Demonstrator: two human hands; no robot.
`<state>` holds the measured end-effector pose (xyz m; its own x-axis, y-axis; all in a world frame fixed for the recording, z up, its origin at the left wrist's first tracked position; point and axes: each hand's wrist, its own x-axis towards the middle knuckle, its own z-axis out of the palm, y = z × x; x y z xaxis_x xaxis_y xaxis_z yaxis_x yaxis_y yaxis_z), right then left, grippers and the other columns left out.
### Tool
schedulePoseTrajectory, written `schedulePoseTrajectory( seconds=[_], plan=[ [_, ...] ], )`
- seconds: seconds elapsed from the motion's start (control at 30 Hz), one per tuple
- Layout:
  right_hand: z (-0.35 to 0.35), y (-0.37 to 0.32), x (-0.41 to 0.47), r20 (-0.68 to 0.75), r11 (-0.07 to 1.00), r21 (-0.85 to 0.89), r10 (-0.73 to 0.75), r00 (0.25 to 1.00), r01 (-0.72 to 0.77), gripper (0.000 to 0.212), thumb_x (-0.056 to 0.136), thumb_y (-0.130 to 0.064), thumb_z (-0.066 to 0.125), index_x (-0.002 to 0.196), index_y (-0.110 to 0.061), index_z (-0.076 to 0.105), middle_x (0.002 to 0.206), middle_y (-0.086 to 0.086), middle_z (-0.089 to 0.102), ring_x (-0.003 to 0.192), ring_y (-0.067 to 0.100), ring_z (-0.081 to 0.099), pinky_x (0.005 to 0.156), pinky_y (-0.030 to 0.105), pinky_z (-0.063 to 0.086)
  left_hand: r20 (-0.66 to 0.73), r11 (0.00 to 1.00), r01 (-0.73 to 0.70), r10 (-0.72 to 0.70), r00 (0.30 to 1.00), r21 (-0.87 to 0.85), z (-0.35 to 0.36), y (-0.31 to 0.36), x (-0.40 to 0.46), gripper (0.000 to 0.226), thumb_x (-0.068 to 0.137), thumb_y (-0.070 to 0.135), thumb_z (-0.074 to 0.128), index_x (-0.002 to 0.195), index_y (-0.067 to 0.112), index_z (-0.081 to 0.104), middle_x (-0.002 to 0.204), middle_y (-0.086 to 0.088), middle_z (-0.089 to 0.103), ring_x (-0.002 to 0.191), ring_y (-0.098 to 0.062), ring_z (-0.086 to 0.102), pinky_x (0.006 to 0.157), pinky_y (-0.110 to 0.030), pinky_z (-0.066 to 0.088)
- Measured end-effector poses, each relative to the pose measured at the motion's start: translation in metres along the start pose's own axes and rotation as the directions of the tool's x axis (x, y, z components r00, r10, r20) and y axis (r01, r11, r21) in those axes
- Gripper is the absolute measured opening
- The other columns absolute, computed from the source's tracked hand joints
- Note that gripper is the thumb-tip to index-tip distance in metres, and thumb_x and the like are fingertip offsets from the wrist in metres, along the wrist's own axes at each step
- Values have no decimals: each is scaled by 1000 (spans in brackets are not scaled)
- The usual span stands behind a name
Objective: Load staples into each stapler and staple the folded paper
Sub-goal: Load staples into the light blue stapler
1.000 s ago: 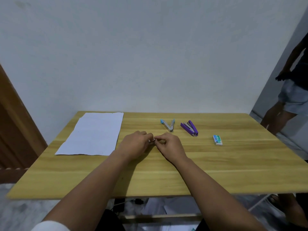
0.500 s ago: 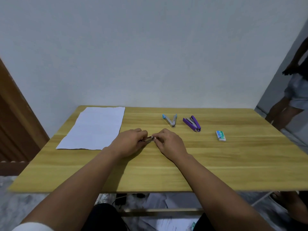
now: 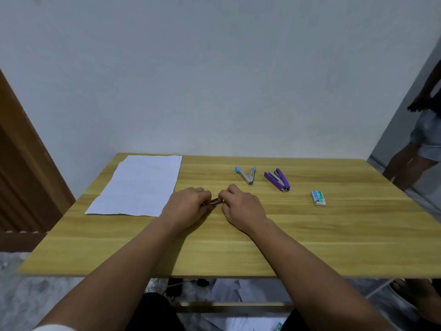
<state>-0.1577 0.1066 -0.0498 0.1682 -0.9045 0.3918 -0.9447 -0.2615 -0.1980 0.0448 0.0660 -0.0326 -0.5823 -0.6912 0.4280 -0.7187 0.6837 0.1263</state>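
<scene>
Head view, from left to right: a brown wooden door frame [image 3: 21, 163] stands at the far left edge, beside the pale wall. On the wooden table [image 3: 238, 247], the white sheet of paper [image 3: 138, 185] lies flat at the back left corner, its near edge a little ragged. Just right of it my left hand [image 3: 185, 207] rests on the tabletop with its fingers curled around a small metallic stapler [image 3: 216, 201], only a short silver piece of which shows between my two hands. My right hand [image 3: 241, 207] meets it from the other side, fingertips pinching the same piece; I cannot tell what exactly they hold at that end. Behind my right hand, well apart from it, the blue stapler [image 3: 247, 174] lies swung open in a V, and just beside that the purple stapler [image 3: 278, 179] lies open too. Further right, alone on the wood, sits the small green-and-white staple box [image 3: 318, 198]. At the far right edge, past the table, a person [image 3: 422, 139] in shorts stands partly in view.
</scene>
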Motion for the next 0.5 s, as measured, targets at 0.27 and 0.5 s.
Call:
schedulePoseTrajectory(
  seconds=[0.27,0.5],
  plan=[
    [-4,11,-6,-7,880,446,187,982,-164,33,97,-12,60,112,-34,78,103,-15,55,75,12,58,68,39,54,-10,1000,21,-22,1000,-9,2,0,1,20,95,43,66,92,23,65,88,9,67,83,-18,60,57,-30,33],
    [-1,-2,-7,14,966,223,133,991,-133,27,99,-19,57,117,-31,74,113,-12,56,79,10,58,66,29,42,-31,1000,16,-16,999,0,3,0,-3,21,94,43,67,88,23,64,84,8,65,80,-19,60,54,-29,36]
  ],
)
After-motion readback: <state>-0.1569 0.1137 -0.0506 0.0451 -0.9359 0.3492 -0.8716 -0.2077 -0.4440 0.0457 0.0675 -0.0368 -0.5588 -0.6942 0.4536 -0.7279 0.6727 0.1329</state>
